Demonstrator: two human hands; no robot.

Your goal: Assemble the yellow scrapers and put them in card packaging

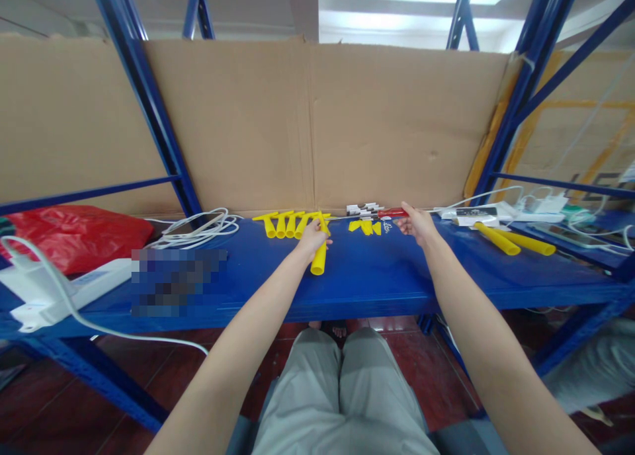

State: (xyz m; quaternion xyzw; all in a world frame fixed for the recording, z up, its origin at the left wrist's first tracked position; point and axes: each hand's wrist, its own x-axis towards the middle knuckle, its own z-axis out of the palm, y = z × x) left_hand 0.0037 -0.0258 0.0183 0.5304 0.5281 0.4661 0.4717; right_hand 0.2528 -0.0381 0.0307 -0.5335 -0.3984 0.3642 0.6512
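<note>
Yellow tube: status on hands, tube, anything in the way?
Left hand closed around yellow tube, open end toward the person. Right hand on red-handled tool, aimed toward tube. Possible snag: row of yellow pieces close beside left hand.

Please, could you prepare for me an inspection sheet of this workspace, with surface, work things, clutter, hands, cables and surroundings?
Surface: blue table, carrying all the items below except the surroundings.
Work things: yellow tube and red-handled tool, both in hand; row of yellow parts; small yellow pieces.
Clutter: red bag and white power strip, far left.
Hands: left hand has its fingers around the tube; right hand has its fingers on the tool's handle.
Cables: white cable coil at left; another white cable passes in front of the table's edge.
Surroundings: cardboard behind; blue post.
</note>
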